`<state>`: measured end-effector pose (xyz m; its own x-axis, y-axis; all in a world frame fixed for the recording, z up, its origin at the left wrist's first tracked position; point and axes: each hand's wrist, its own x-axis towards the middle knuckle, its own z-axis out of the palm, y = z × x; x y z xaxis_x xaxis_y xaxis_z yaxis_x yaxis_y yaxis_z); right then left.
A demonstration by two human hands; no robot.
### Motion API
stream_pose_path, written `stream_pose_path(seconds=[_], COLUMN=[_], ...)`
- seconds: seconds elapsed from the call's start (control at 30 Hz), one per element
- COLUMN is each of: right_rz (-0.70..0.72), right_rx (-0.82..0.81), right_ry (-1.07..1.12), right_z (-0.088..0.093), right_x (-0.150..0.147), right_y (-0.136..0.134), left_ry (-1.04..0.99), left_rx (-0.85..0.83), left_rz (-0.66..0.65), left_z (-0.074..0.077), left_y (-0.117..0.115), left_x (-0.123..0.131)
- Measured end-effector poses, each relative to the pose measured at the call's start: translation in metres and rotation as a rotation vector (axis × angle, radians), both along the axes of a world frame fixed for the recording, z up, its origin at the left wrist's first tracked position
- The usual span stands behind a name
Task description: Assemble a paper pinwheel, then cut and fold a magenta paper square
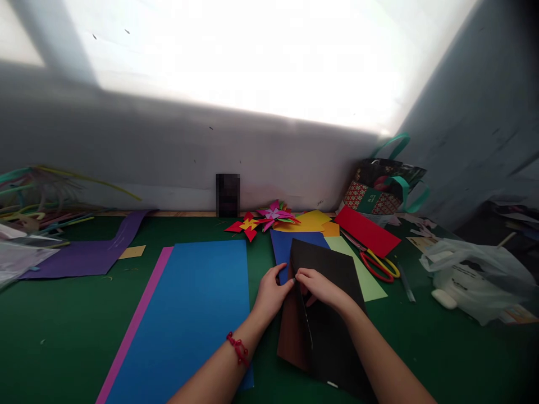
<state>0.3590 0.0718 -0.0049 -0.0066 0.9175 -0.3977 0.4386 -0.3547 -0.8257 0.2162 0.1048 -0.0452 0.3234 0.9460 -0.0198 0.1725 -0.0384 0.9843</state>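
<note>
In the head view I have a green tabletop [50,342] against a pale wall [286,163], its upper part washed out by bright light and its lower part in grey shade. At the far left I see a tangle of coloured strips [42,216] and a purple sheet [80,259]. Nearer the middle lies a large blue sheet [202,303] over a pink one. Along the wall sit folded paper flowers [275,216], and farther right a patterned bag [373,193] with teal handles. Scissors [377,268] with red and yellow handles rest by a red sheet [370,230] and partly over a pale green sheet [366,280]; a white plastic bag [471,280] sits at far right.

The black sheet [330,336] is right of the blue one, folded, its brownish flap towards the left. I see the right hand [322,289] lying over it, fingertips pinched on its left edge. The left hand [270,292] is just beside that edge, thumb close to the right fingertips, forefinger curved away; I can't tell whether it grips the sheet.
</note>
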Motion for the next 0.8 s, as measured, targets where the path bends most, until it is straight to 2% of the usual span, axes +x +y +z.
stream_pose_path(seconds=[0.1,0.23,0.3,0.37,0.43,0.5,0.57,0.7,0.8], right_rz=[0.011,-0.044,-0.152,-0.342,-0.567,-0.735,-0.812,-0.949,-1.035], right_rx=[0.048,0.224,0.377,0.485,0.660,0.914,1.098,1.214,1.225], right_ry=[0.044,0.045,0.076,0.165,0.261,0.304,0.284,0.127,0.023], right_z=[0.015,0.059,0.085,0.107,0.123,0.133,0.139,0.148,0.149], right_x=[0.002,0.025,0.046,0.068,0.086,0.095,0.094,0.082,0.093], right_y=[-0.001,-0.013,-0.027,-0.044,-0.060,-0.073,-0.079,-0.082,-0.089], left_ry=[-0.056,-0.131,-0.163,-0.192,-0.218,-0.247,-0.276,-0.323,-0.368], left_rx=[-0.020,-0.082,-0.114,-0.142,-0.170,-0.189,-0.198,-0.247,-0.308], left_rz=[-0.045,-0.028,-0.018,-0.013,-0.013,-0.015,-0.003,0.021,0.012], left_z=[-0.004,-0.008,-0.008,-0.007,-0.005,-0.005,-0.004,0.000,0.002], left_y=[0.000,0.001,0.002,0.002,0.001,0.001,0.001,0.001,0.000], left_x=[-0.001,-0.001,-0.001,-0.001,0.000,0.001,0.003,0.004,0.005])
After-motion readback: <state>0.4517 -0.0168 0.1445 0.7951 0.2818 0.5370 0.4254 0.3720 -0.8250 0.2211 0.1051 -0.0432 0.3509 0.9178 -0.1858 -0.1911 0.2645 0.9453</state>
